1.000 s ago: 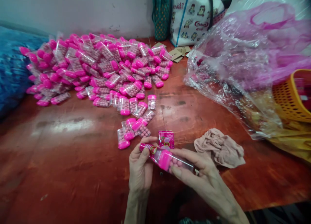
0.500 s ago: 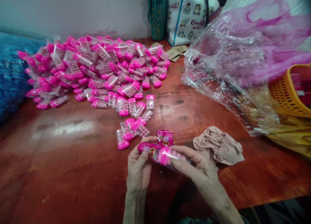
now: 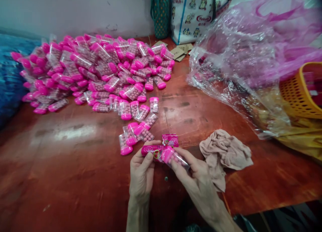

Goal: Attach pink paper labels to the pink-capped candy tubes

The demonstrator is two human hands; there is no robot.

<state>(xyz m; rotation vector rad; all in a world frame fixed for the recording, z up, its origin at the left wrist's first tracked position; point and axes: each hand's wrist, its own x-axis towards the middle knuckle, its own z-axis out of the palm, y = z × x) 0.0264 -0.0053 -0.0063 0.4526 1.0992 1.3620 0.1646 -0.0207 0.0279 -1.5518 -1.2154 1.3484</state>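
One pink-capped container (image 3: 178, 158) — between right fingers (image 3: 181, 175) (cap (image 3: 166, 154) toward left hand (image 3: 142, 173)).

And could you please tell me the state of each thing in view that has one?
Pink printed wrapper: pinched in left hand
Held bottle: tilted, partly filled, gripped in right hand
Piled bottles: partly filled, jumbled
Cloth: crumpled
Clear plastic bag: rumpled
White printed bag: upright
Yellow basket: open-topped
Blue plastic: wrinkled, contents unclear
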